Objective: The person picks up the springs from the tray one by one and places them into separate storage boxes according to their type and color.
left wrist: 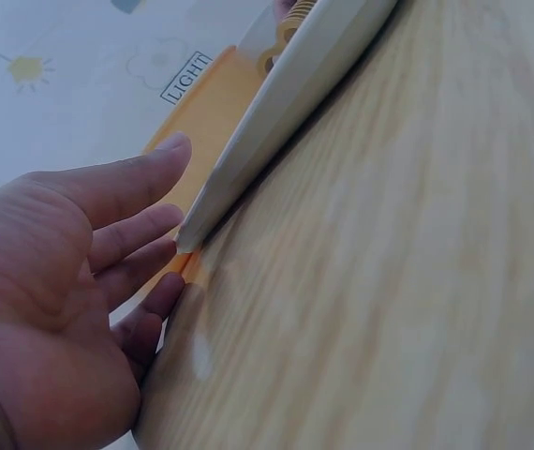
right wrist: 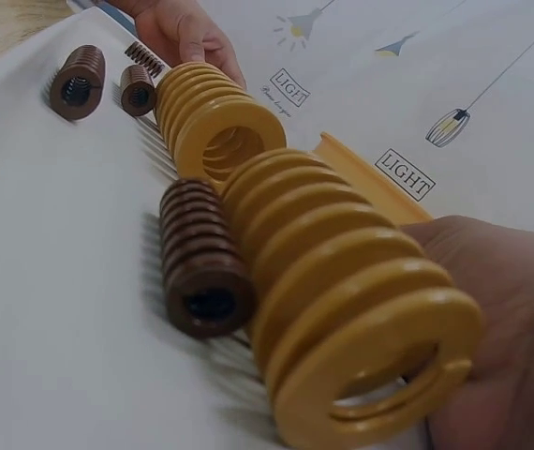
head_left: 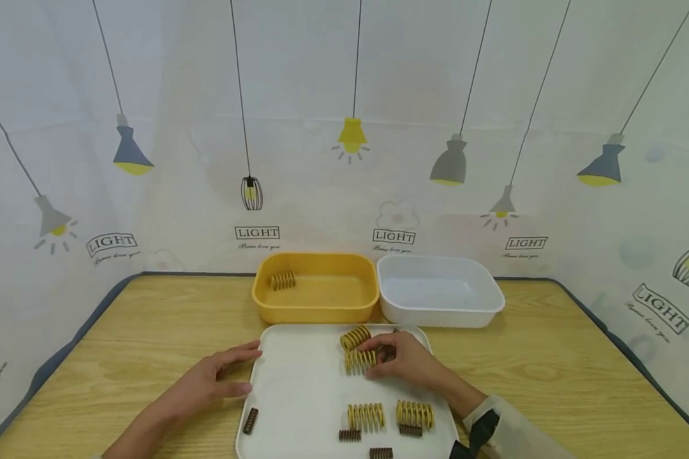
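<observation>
Springs (head_left: 415, 413) on tray (head_left: 298, 395), left bin (head_left: 316, 315) behind, right bin (head_left: 442, 317) alongside

Beige sleeve (head_left: 517, 426), black wrist strap (head_left: 483, 429)

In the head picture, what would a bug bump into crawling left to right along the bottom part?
Left arm, small brown spring, big yellow spring, second yellow spring, pale sleeve.

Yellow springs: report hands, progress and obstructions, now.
Right hand pinches yellow spring on white tray. Left hand at tray's left edge. Second spring close behind pinched one. One spring in yellow bin.
</observation>
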Tool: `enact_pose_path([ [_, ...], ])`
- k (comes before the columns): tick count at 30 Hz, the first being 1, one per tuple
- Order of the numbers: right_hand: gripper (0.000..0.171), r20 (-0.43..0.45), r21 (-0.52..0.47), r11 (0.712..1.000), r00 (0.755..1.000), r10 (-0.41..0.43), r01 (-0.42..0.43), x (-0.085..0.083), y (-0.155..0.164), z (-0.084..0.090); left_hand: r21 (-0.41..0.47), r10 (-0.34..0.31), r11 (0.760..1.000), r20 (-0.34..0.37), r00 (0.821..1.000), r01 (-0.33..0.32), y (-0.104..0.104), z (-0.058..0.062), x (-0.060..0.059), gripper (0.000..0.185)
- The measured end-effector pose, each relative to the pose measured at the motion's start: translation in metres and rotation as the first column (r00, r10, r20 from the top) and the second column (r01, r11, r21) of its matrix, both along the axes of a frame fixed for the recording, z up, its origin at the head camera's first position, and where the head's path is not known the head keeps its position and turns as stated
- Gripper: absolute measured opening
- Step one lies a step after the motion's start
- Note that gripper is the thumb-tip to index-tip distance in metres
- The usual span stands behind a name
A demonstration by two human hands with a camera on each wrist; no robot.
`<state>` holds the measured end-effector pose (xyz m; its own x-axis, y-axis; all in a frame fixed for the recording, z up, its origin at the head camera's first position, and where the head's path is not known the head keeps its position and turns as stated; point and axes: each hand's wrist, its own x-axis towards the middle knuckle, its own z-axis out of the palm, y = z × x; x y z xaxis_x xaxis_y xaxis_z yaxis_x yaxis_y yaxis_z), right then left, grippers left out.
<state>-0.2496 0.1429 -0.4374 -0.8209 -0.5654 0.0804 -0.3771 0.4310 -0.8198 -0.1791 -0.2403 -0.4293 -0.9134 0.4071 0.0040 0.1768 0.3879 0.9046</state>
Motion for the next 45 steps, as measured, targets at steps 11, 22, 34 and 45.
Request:
enact_pose_path([
  [11,0.037,0.089,-0.099,0.994,0.995,-0.032,0.041,0.004,0.001,0.016,-0.031,0.021,0.999,0.032,0.999,-0.02,0.0,-0.003,0.001,0.053],
  [22,0.038,0.072,-0.18,0.984,0.997,0.012,0.001,-0.012,-0.005,0.035,0.011,0.027,1.0,0.074,0.997,-0.028,-0.001,-0.002,0.002,0.053],
  [34,0.039,0.042,-0.169,0.985,0.999,-0.013,0.02,-0.033,-0.016,0.057,0.014,0.026,1.0,0.056,0.998,-0.027,0.003,0.0,0.003,0.054],
  [45,0.046,0.027,-0.211,0.977,0.999,-0.025,0.03,-0.063,-0.029,0.075,0.008,-0.001,1.0,0.002,1.0,0.001,0.0,0.0,0.002,0.053],
])
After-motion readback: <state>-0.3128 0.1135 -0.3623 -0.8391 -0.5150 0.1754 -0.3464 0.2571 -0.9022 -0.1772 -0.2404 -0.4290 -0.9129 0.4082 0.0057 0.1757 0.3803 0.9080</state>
